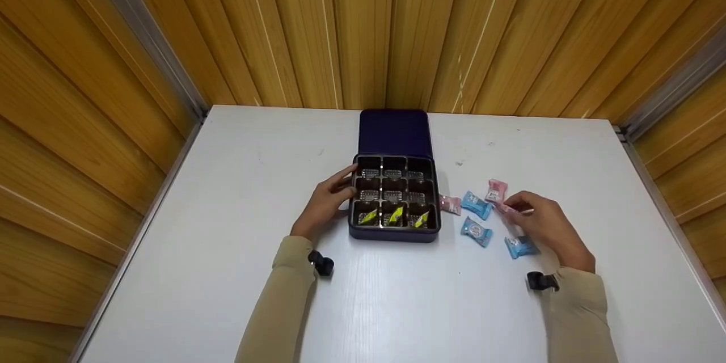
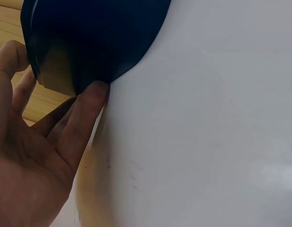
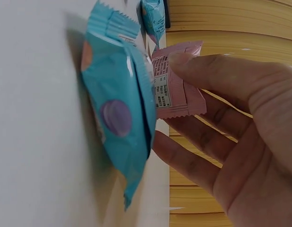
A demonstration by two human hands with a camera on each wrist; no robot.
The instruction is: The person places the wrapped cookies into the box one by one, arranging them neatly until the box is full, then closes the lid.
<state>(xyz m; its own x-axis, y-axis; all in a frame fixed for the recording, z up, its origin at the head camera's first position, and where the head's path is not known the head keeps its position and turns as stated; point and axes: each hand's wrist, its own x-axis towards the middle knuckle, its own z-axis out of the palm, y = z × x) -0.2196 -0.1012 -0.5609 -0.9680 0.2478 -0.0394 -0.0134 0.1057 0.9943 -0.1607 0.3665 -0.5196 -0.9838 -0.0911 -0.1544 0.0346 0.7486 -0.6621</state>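
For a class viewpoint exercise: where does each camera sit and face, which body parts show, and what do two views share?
Head: worn on the head, facing forward and down at the box; left hand, right hand and sleeves show.
Left wrist: on that wrist, facing the box and table; left hand shows.
Right wrist: on that wrist, facing a blue packet; right hand shows.
Shared: head and right wrist both show the right hand pinching a pink packet.

Pink wrapper (image 3: 180, 92), blue wrapper (image 3: 115, 82): glossy plastic film, crimped ends. Box (image 1: 394, 235): smooth, metal-looking. Tray (image 1: 393, 195): shiny plastic. Counter (image 1: 170, 266): smooth, slight sheen. Wall (image 1: 363, 28): wood-grain. Sleeve (image 1: 281, 300): matt cloth.
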